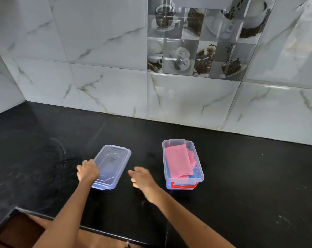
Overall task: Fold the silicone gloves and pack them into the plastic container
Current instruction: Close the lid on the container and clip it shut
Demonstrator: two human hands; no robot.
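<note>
Head view, the only view supplied. The counter [241, 176] is a black stone slab, polished, with faint pale scuffs and specks and a dull circular mark toward its left. Behind it stands a wall of glossy white tiles [98, 51] with grey marble veining; one decorative tile panel [201, 38] carries grey-toned prints of coffee cups and beans.

The plastic container [183, 164] sits on the counter right of centre. It is rectangular with rounded corners, of clear, faintly bluish plastic, open at the top, with a red latch handle [183, 185] on its near end wall and a clear clip tab at its far end. Inside lies a pink silicone glove [177, 161], folded into a flat oblong with a matte surface; rounded pink finger shapes show along its right edge. Something blue [194, 173] lies beneath it; its form cannot be made out.

The lid [112, 165] lies flat on the counter left of the container and apart from it. It is the same translucent plastic, rectangular, with a raised stepped panel and a rim.

The left hand [88, 170] is curled over the lid's near-left edge, fingers closed around the rim. The right hand [142, 177] hovers between lid and container, fingers loosely spread, holding nothing and touching neither. Both forearms are bare.
</note>
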